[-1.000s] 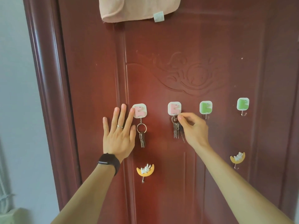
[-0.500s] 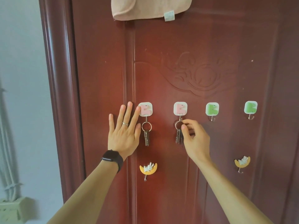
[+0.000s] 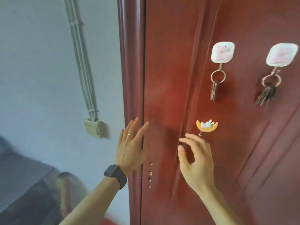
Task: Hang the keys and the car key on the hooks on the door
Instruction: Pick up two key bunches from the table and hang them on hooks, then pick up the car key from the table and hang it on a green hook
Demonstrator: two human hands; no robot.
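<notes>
From the head camera, the red-brown door (image 3: 170, 78) fills the right of the view, and two bunches of keys already hang on it: the left bunch (image 3: 216, 85) on its ring under a pink-and-white square hook (image 3: 222, 52), the right bunch (image 3: 267, 93), fanned out and with a dark piece among the keys, under a second square hook (image 3: 281, 55) near the frame's edge. Whether the car key is in either bunch I cannot tell. Below the left bunch sits an orange moon-shaped hook (image 3: 207, 126), bare of keys. The right hand (image 3: 197, 161) is just under it, empty, fingers loosely spread, index fingertip close to the hook's small metal prong. The left hand (image 3: 129, 148), empty too and with fingers apart, lies over the door's edge and frame (image 3: 129, 62); it wears a ring, and a dark watch (image 3: 115, 175) at the wrist. Small holes (image 3: 150, 174) mark the door between the hands. To the left stands a pale wall (image 3: 40, 70) with cable conduits (image 3: 81, 59) running down to a socket box (image 3: 94, 128). The lower left is dark and blurred.
</notes>
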